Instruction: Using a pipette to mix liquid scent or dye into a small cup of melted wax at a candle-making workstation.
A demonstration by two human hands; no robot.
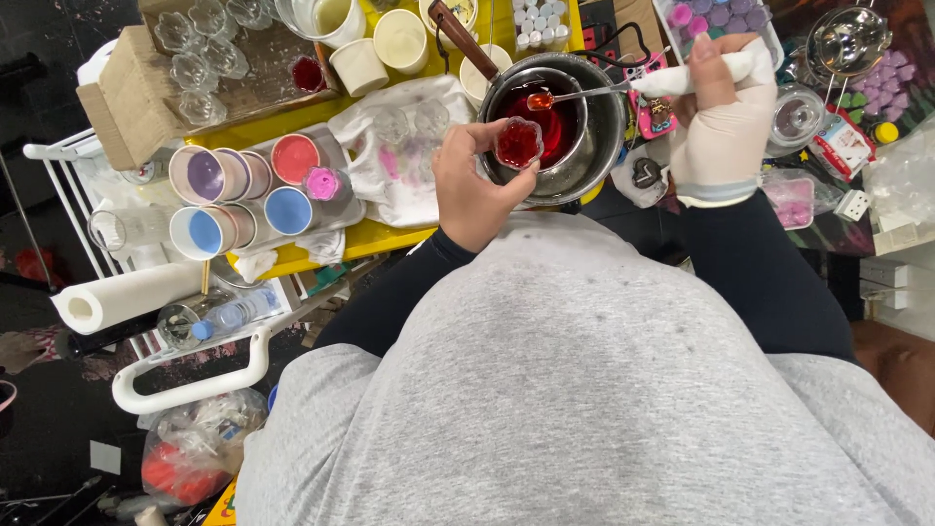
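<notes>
Left hand (474,185) bare, pinching a small clear glass cup (518,142), glossy with red liquid. Just beyond it, a shiny metal pot (604,127), its handle (464,39) wooden-looking. Right hand (721,122) wrapped in matt pale cloth, gripping a thin metal spoon (584,94), glossy red in its bowl. Left of the left hand, a stained white cloth (409,166), soft and crumpled.
</notes>
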